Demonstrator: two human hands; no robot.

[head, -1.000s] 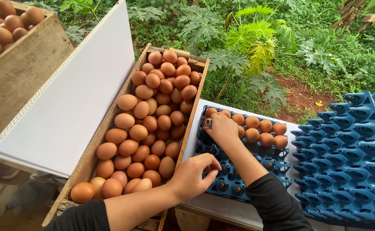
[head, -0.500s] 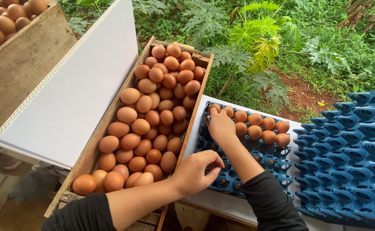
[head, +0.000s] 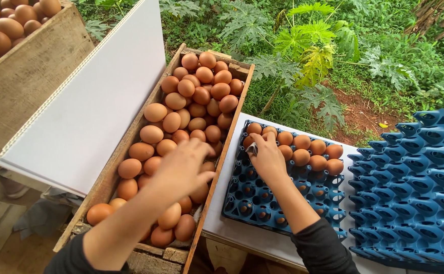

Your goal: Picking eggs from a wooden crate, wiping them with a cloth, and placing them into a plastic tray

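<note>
My left hand [head: 184, 167] hovers over the brown eggs [head: 196, 101] in the long wooden crate [head: 131, 147], palm down and fingers spread, holding nothing. My right hand [head: 266, 155] rests on the blue plastic egg tray [head: 247, 198], fingers curled down at the tray's far left cells. It lies next to the row of brown eggs [head: 308, 149] that fills the tray's far side. Whether an egg sits under its fingers is hidden. The tray's near cells are bare.
A white board [head: 90, 106] leans along the crate's left side. A second wooden box of eggs [head: 14, 30] stands at the far left. A stack of blue trays [head: 414, 187] sits at the right on the white tabletop [head: 232, 231]. Green plants grow beyond.
My left hand has moved from the tray's left edge to above the crate's eggs, and its fingers have spread. My right hand has shifted slightly along the tray's far row.
</note>
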